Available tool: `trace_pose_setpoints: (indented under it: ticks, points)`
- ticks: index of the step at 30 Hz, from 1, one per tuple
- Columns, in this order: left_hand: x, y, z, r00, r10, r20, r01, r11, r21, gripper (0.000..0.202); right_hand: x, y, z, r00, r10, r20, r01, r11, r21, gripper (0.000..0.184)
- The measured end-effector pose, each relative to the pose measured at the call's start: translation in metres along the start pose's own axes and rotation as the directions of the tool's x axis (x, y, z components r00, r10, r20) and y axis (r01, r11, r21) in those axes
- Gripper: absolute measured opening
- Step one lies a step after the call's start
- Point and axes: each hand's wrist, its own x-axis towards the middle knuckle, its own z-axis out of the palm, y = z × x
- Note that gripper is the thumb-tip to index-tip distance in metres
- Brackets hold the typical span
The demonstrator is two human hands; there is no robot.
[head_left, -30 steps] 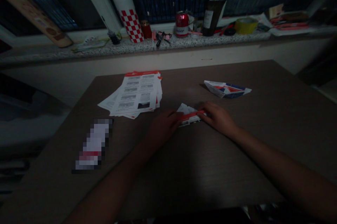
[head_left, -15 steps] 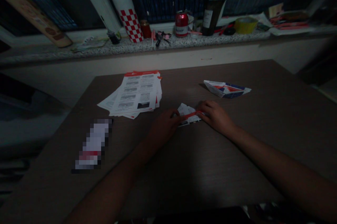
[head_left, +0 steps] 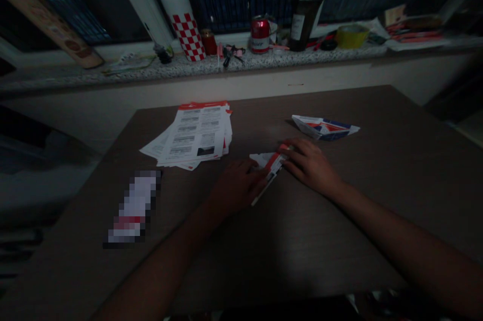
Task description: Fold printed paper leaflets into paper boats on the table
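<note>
A small folded piece of printed paper (head_left: pixel 268 165), white with a red stripe, lies between my hands near the middle of the brown table (head_left: pixel 339 220). My left hand (head_left: pixel 236 187) covers its left end, fingers curled over the paper. My right hand (head_left: pixel 309 165) pinches its right end with the fingertips. The paper lies at a slant, one edge running down towards me. A finished folded paper boat (head_left: pixel 324 127) sits on the table just beyond my right hand.
A stack of printed leaflets (head_left: pixel 196 135) lies at the left of the table, a blurred flat object (head_left: pixel 134 205) nearer the left edge. The stone window ledge behind holds a checkered bottle (head_left: pixel 181 14), a red can (head_left: pixel 260 34), a dark bottle (head_left: pixel 304 19) and a tape roll (head_left: pixel 352 35).
The folded paper has turned from lying flat across to a slant. My right hand moved up and slightly away with its end; my left hand drew a little nearer.
</note>
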Motion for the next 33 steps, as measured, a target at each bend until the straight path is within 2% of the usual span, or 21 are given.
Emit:
trace_pose_setpoints:
  ticks: [4, 10, 14, 17, 23, 33]
  points:
    - [-0.001, 0.005, -0.002, 0.999, 0.028, 0.031, -0.026, 0.998, -0.058, 0.036, -0.002, -0.001, -0.001, 0.999, 0.011, 0.046, -0.012, 1.000, 0.014, 0.039]
    - [-0.002, 0.005, 0.007, 0.997, 0.063, 0.035, -0.061, 0.996, -0.072, 0.046, -0.006, 0.002, 0.006, 0.994, 0.030, 0.109, -0.035, 0.998, 0.045, 0.051]
    - [-0.002, 0.004, 0.011, 0.993, 0.102, 0.062, -0.094, 0.988, -0.119, 0.054, -0.005, 0.003, 0.008, 0.991, 0.022, 0.128, -0.028, 0.998, 0.047, 0.052]
    - [-0.002, 0.007, 0.012, 0.993, 0.092, 0.068, -0.086, 0.993, -0.086, 0.057, -0.005, 0.004, 0.010, 0.988, 0.012, 0.153, -0.015, 1.000, 0.018, 0.053]
    - [-0.002, 0.013, 0.013, 0.994, 0.097, 0.056, -0.095, 0.994, -0.047, 0.053, -0.005, 0.004, 0.013, 0.985, 0.035, 0.167, -0.031, 0.999, -0.025, 0.051]
    - [-0.003, 0.012, 0.021, 0.986, 0.145, 0.080, -0.138, 0.987, -0.084, 0.057, -0.004, 0.003, 0.010, 0.981, 0.054, 0.186, -0.044, 0.997, -0.059, 0.052]
